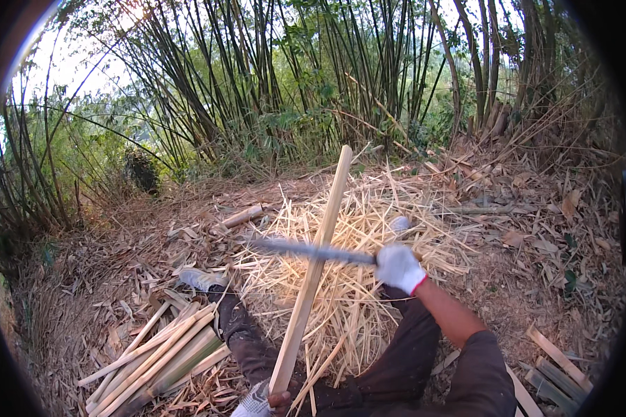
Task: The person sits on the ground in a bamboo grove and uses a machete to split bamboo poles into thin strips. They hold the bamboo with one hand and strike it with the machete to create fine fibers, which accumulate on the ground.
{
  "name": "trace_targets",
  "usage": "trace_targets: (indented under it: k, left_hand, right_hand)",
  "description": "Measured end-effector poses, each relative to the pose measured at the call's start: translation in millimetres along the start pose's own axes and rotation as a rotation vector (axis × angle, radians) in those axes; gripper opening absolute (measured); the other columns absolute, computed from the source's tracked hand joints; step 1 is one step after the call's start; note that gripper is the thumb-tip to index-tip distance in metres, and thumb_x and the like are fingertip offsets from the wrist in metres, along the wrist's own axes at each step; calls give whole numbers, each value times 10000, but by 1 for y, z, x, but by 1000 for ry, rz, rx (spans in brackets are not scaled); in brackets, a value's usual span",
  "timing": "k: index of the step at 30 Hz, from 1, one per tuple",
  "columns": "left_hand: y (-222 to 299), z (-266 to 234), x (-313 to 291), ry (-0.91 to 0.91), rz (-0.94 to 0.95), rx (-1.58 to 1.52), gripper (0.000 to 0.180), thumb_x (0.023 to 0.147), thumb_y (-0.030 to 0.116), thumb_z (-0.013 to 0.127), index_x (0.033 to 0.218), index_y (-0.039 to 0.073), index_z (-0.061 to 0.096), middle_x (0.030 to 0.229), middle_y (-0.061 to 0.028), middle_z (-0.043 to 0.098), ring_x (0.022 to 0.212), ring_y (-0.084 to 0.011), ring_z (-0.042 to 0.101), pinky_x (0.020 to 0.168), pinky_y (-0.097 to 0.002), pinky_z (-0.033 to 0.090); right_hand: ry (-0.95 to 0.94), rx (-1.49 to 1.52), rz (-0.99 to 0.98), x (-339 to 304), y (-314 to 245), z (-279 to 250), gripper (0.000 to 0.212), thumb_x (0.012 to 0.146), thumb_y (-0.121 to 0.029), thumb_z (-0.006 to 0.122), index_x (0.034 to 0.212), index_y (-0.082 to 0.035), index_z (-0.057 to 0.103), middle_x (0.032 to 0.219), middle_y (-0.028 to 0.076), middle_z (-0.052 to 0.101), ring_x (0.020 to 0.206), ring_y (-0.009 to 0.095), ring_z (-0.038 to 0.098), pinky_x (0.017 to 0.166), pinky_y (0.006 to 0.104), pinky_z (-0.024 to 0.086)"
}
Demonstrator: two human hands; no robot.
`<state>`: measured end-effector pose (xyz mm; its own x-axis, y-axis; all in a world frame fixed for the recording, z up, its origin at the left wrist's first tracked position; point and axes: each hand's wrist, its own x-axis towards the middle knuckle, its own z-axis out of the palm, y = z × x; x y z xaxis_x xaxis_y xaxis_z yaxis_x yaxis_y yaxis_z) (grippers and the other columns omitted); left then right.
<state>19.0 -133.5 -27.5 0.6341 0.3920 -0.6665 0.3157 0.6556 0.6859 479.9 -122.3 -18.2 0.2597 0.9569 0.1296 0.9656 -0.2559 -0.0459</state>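
From afar I see the right hand (400, 268) clenched on a long knife (344, 256) across the bamboo strip (331, 207), whose lower end the left hand (257, 402) grips; likely shaving, the next stroke calling for a steady hold.

The white-gloved right hand (399, 267) is curled tight, bare forearm (453, 313) reaching out. The gray-and-white-gloved left hand (253, 402) curls low down.
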Motion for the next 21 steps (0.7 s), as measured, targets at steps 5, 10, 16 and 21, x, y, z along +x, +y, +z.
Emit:
trace_targets:
  k: [5,10,16,21]
  left_hand:
    - [-25,17,-6,141,292,76,148,872,202,682,896,73,615,645,57,495,540,-39,428,454,-219,320]
    - [-107,-48,-2,216,170,84,171,863,208,692,893,66,602,641,51,498,536,-54,429,462,-229,335]
    - [-102,-48,-7,238,93,47,201,860,225,694,925,59,600,637,43,503,523,-63,436,456,-238,345]
    - [-66,-29,-8,206,78,5,214,860,228,693,941,54,599,631,39,500,515,-67,441,450,-239,353]
  right_hand:
    - [99,20,276,30,55,-19,198,772,-210,590,799,-43,693,771,169,680,773,339,677,748,444,535]
    - [0,31,88,19,32,-14,214,766,-214,585,853,-47,686,798,178,684,805,331,682,753,429,537]
    - [43,30,384,56,90,-32,306,758,-233,584,935,2,668,930,238,675,905,350,678,792,442,536]
    - [47,24,266,40,56,-14,294,779,-238,582,940,-8,670,916,229,673,839,381,672,789,457,538]
